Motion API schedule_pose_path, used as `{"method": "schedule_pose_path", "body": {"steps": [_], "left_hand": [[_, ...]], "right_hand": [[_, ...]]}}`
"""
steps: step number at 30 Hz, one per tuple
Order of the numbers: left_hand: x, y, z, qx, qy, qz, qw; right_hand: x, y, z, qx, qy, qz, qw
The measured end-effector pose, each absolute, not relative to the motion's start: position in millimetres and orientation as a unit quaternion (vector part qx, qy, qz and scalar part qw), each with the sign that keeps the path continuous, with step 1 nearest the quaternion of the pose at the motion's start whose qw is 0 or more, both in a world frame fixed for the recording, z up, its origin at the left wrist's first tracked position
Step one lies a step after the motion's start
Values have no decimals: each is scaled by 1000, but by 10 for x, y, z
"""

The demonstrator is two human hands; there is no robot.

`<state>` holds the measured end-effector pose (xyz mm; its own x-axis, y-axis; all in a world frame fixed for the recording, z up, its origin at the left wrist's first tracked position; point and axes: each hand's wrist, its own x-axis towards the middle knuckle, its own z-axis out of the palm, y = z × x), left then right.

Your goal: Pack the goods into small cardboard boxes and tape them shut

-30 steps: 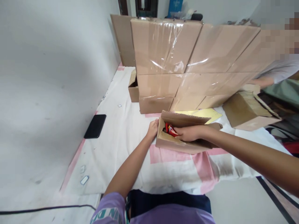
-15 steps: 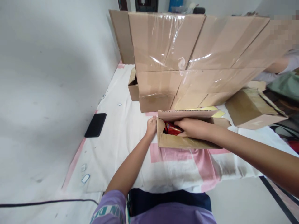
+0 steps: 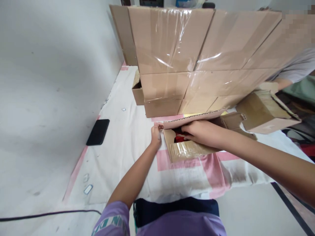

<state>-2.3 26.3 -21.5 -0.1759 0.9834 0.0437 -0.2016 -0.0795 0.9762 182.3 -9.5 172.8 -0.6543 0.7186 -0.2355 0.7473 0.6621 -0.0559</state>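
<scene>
On the cloth-covered table sits a small open cardboard box (image 3: 188, 151), turned at a slight angle, its back flap raised. My left hand (image 3: 156, 135) is at its left end, fingers curled against the corner of that flap. My right hand (image 3: 195, 130) reaches down inside the box, its fingers bent around a shiny red packet (image 3: 180, 138). Most of the packet is hidden by the hand and the box walls. Dark gaps show beside the packet.
Behind stands a tall stack of taped cardboard boxes (image 3: 169, 42). Another open carton (image 3: 267, 111) is at the right, near another person's sleeve (image 3: 301, 65). A black phone (image 3: 98, 132) lies at the left by the wall, and a small label (image 3: 88, 189) nearer me.
The box has turned, its front left corner coming nearer to me and its right end going back. My right hand has sunk slightly over the packet, which shows less now.
</scene>
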Motion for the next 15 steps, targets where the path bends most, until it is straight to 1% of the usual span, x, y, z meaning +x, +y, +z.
{"method": "schedule_pose_path", "body": {"steps": [2,4,5,8,9,12,13,15], "left_hand": [[-32,258,-210,432,468,602,480],[-15,257,-229,455,473,589,471],[0,258,-246,466,479,581,465],[41,265,-306,491,502,557,444],[49,268,-323,496,507,552,438],[54,278,-357,505,515,545,428],[52,281,-363,506,516,543,427],[48,286,-369,507,517,542,427]], "right_hand": [[1790,-133,1752,435,896,3,90],[1765,-182,1800,456,886,30,75],[1757,-207,1827,463,883,16,69],[1761,-263,1879,465,878,-81,75],[1778,-269,1877,457,881,-91,75],[1881,-236,1814,423,904,-28,59],[1928,-213,1784,418,906,-11,65],[2017,-171,1730,416,903,-32,102]]}}
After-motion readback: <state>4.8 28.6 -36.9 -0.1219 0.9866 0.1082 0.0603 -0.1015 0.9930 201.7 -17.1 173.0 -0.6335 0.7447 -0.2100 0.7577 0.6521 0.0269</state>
